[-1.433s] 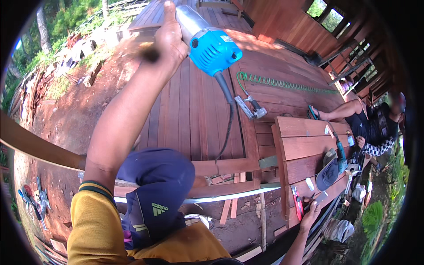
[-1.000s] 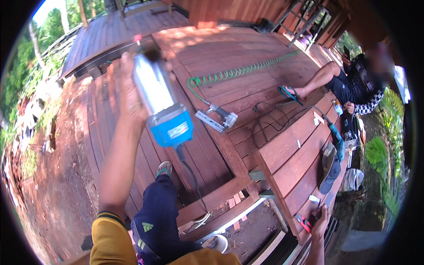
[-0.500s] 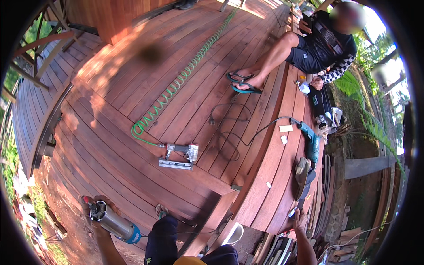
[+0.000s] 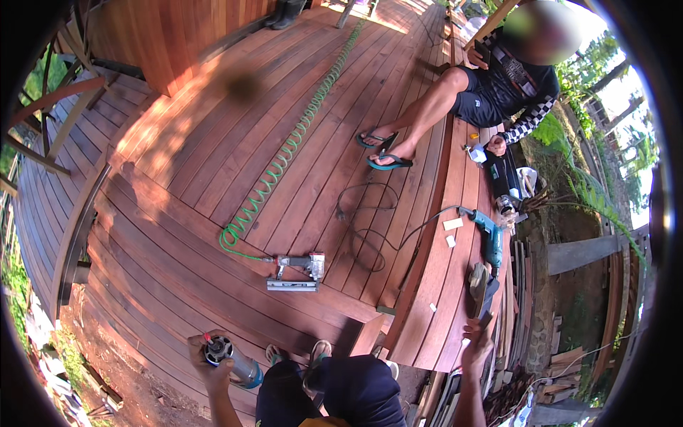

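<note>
Lower left, left hand [image 4: 206, 356] clasps blue-grey power tool [image 4: 231, 361]; right hand [image 4: 478, 340] at board edge.

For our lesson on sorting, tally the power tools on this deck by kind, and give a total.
Handheld tool with blue body, in the left hand: 1
Nail gun on green coiled hose: 1
Teal corded drill: 1
Total: 3
</note>
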Motion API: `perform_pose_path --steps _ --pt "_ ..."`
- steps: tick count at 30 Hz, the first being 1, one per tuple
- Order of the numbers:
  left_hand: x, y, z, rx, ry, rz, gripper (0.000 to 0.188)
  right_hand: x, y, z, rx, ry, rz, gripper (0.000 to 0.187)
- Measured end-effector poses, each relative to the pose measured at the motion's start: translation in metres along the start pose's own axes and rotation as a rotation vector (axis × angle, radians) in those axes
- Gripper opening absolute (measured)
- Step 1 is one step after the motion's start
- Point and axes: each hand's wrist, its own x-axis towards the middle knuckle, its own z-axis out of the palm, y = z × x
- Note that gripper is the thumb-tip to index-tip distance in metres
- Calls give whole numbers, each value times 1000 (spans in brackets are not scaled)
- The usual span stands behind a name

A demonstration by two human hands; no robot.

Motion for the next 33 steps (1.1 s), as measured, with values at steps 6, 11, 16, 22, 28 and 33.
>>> perform_pose_path --steps 6,11,16,22,28,33 --pt "16 -96 19 169 248 89 74 -39 -130 389 659 -286 144 24" --pt "-9 -190 -9 82 307 -28 69 115 6 660 239 64 447 25" --pt "-18 -253 -28 163 406 -218 70 278 142 703 -218 -2 -249 42" --pt "-7 -281 -18 197 439 -361 71 382 191 725 -476 -197 -161 51" --pt "-18 -269 -15 193 442 -389 72 381 227 722 -817 -226 -211 51" --pt "-54 -261 -35 90 455 -471 73 337 253 696 -828 -239 -284 42"
